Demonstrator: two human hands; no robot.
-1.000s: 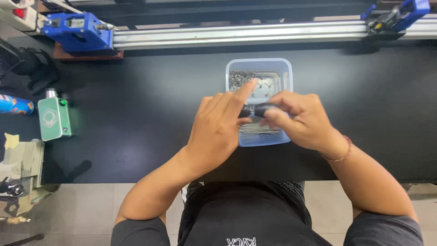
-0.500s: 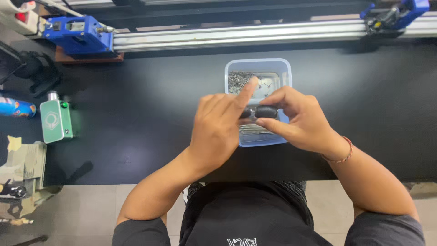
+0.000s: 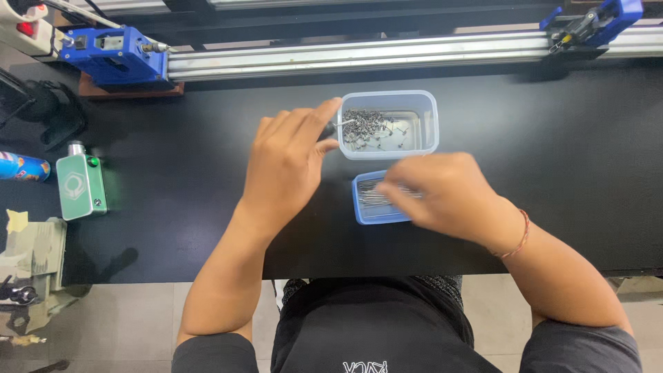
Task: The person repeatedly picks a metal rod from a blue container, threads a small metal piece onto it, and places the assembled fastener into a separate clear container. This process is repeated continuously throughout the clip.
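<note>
My left hand (image 3: pixel 286 162) is closed on a small dark tool (image 3: pixel 326 130) whose thin metal tip pokes over the left rim of a clear plastic tub (image 3: pixel 431 117). The tub stands on the black table and holds several tiny metal parts (image 3: pixel 369 126). Just in front of it lies a shallow blue tray (image 3: pixel 362 207) with several thin metal pins. My right hand (image 3: pixel 445 193) is blurred, with curled fingers over the tray's right side, hiding part of it. Whether it grips a pin cannot be seen.
A long aluminium rail (image 3: pixel 359 54) runs along the back with blue blocks at the left (image 3: pixel 114 55) and right (image 3: pixel 601 19). At the table's left stand a green box (image 3: pixel 81 186) and a blue spray can (image 3: pixel 21 167). The table's front edge (image 3: pixel 138 276) is near my body.
Both hands were together over the tub holding the dark tool. They have since parted: the left hand moved left with the tool, and the right hand dropped onto the blue tray, uncovering the tub.
</note>
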